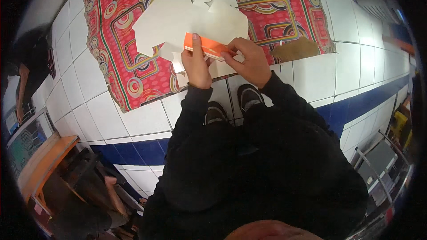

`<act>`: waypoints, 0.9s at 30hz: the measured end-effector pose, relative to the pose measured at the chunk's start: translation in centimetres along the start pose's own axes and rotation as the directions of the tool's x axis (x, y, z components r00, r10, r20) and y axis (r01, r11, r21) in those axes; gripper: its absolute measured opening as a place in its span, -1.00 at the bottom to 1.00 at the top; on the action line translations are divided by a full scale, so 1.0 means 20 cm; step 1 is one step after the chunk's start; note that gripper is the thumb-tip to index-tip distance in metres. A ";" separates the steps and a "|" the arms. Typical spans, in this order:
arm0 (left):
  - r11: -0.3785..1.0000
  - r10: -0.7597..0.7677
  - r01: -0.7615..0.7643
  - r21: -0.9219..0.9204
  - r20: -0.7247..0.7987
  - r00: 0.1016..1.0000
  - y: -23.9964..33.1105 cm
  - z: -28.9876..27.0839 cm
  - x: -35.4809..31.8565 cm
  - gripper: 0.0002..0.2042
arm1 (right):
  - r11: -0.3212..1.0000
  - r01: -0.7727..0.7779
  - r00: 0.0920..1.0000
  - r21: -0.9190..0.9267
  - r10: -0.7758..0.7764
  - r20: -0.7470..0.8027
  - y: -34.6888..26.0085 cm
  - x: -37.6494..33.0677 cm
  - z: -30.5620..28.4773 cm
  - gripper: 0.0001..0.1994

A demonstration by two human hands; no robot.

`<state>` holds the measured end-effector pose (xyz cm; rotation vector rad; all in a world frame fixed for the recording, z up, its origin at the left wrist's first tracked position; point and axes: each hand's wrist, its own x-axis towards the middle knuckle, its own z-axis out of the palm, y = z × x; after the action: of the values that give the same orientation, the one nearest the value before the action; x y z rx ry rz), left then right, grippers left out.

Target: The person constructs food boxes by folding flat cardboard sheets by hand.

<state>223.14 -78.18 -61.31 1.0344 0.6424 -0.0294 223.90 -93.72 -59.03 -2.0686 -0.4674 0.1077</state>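
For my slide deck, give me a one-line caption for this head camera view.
Left hand and right hand hold an orange-and-white flat cardboard carton over white die-cut cardboard sheets on a red patterned mat.

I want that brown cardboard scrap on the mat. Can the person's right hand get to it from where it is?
Probably yes. The brown cardboard scrap lies bare on the patterned mat, just to the right of the right hand, with nothing between them. But that hand is busy gripping the orange-and-white box blank, so it would have to let go first.
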 end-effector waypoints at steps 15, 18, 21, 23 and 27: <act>0.950 0.139 -0.181 0.253 0.175 0.975 -0.09 -0.07 0.05 -0.66 | 0.996 -0.074 0.992 -0.045 0.069 -0.106 0.05 -0.01 0.09 -0.84; 0.936 0.075 -0.129 0.328 0.171 0.982 -0.12 -0.12 0.08 -0.62 | 0.987 -0.140 0.989 0.075 0.143 -0.036 0.08 -0.01 0.10 -0.85; 0.989 0.009 0.023 -0.146 0.215 0.977 -0.12 -0.21 0.13 -0.45 | 0.933 -0.320 0.946 0.164 0.307 0.103 0.10 -0.03 0.14 -0.82; 0.999 0.013 -0.007 -0.041 0.158 0.987 -0.11 -0.27 0.21 -0.45 | 0.918 -0.371 0.923 0.139 0.348 0.165 0.16 -0.06 0.19 -0.75; 0.963 0.038 -0.036 0.268 -0.003 0.999 -0.10 -0.45 0.39 -0.59 | 0.953 -0.299 0.922 0.046 0.276 0.272 0.16 -0.06 0.36 -0.74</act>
<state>224.58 -69.92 -69.87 1.3082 0.6378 -0.0816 221.81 -89.71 -65.66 -2.0337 -0.3066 0.5748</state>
